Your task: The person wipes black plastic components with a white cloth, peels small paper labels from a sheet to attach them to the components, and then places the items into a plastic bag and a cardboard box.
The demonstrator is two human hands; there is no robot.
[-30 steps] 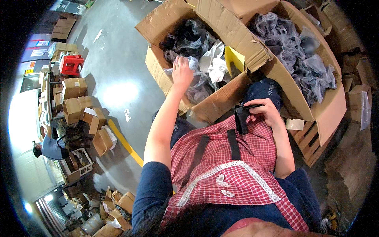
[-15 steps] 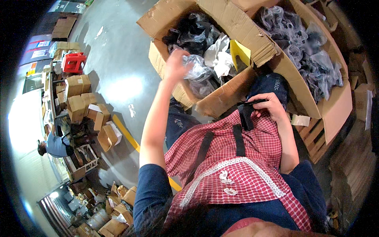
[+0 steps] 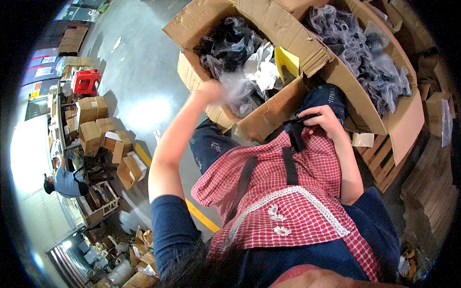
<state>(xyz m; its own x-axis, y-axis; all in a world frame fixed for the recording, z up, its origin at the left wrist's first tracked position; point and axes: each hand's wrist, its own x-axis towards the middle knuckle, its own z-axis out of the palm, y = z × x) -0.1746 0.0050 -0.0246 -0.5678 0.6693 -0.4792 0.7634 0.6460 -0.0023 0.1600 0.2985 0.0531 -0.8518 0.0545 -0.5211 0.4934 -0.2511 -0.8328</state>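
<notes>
I have the right hand [image 3: 322, 121] over the lap, thumb and fingers closed on a black piece [image 3: 296, 138], which hangs down in front of the red checked apron [image 3: 307, 165]. My left hand [image 3: 210, 92] is at the near left edge of an open cardboard box [image 3: 273, 114]; it is blurred, and so is the clear plastic bag [image 3: 236, 86] right beside its fingers, so I cannot tell whether it grips the plastic or only touches it. Inside that box I see black items in clear bags [image 3: 235, 42], crumpled white paper [image 3: 263, 67] and, against the right wall, a bent yellow sheet [image 3: 287, 60]. To the right, a larger carton [image 3: 354, 106] is filled with dark, plastic-wrapped pieces [image 3: 356, 57], and a wooden pallet [image 3: 384, 165] shows under its near corner. Far off on my left, a red stool [image 3: 86, 82] stands beyond some brown boxes [image 3: 91, 109], and a co-worker [image 3: 70, 183] in a blue top is near a cluttered bench. A yellow line [image 3: 204, 217] runs along the grey floor [image 3: 144, 67] beside my left arm
</notes>
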